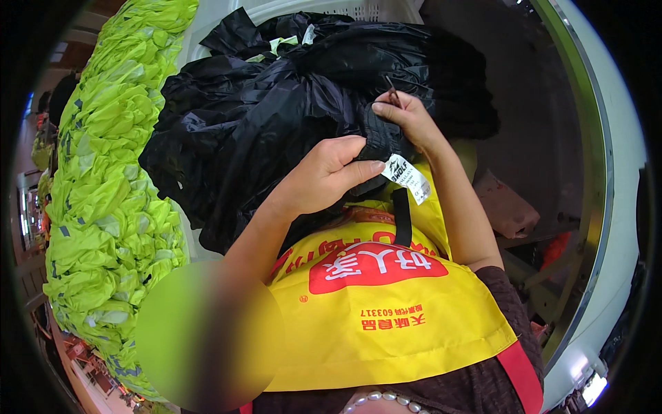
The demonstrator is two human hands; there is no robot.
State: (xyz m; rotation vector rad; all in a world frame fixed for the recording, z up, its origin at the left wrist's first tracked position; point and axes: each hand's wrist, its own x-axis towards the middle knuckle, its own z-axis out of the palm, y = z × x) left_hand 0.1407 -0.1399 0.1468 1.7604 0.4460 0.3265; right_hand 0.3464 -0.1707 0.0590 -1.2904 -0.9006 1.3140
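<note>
A gathered edge (380, 134) of a black garment (241, 131) lies between my hands, apparently an elastic waistband. My left hand (324, 176) pinches this edge between thumb and fingers. Beside the left thumb, a white label (408, 178) hangs from it. My right hand (414, 121) is closed round a small dark tool (392, 93) that looks like thread snips; its two thin tips point up and away. The right thumb lies against the garment's edge. Most of the tool is hidden in the palm.
The black garment is part of a heap over a white plastic basket (358, 10). A tall pile of bright yellow-green garments (114, 186) stands along the left. A yellow apron (386, 317) covers my front. At right are a pinkish box (507, 207) and a curved pale table edge (607, 138).
</note>
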